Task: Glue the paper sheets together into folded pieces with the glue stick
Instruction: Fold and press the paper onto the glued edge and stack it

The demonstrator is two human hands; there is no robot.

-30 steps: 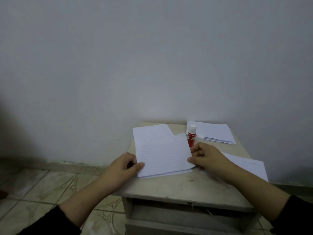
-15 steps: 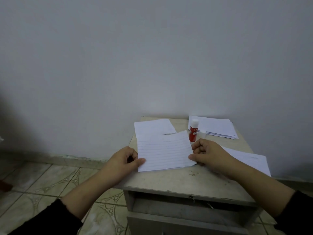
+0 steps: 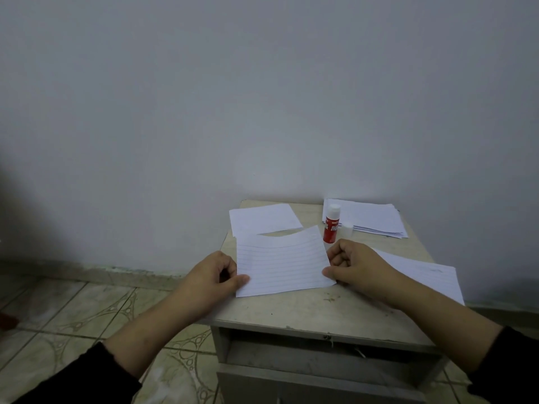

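A lined paper sheet lies on the small table, its far edge slightly arched up. My left hand pinches its near left corner with the thumb on top. My right hand pinches its right edge with curled fingers. A red and white glue stick stands upright just beyond the sheet's far right corner, with its clear cap beside it.
Another white sheet lies at the table's far left. A stack of sheets sits at the far right. A further sheet lies under my right forearm. A drawer front is below the tabletop; tiled floor on the left.
The lined sheet has come down from a tilted, lifted pose to lie nearly flat on the table. Both hands kept their hold on its edges.
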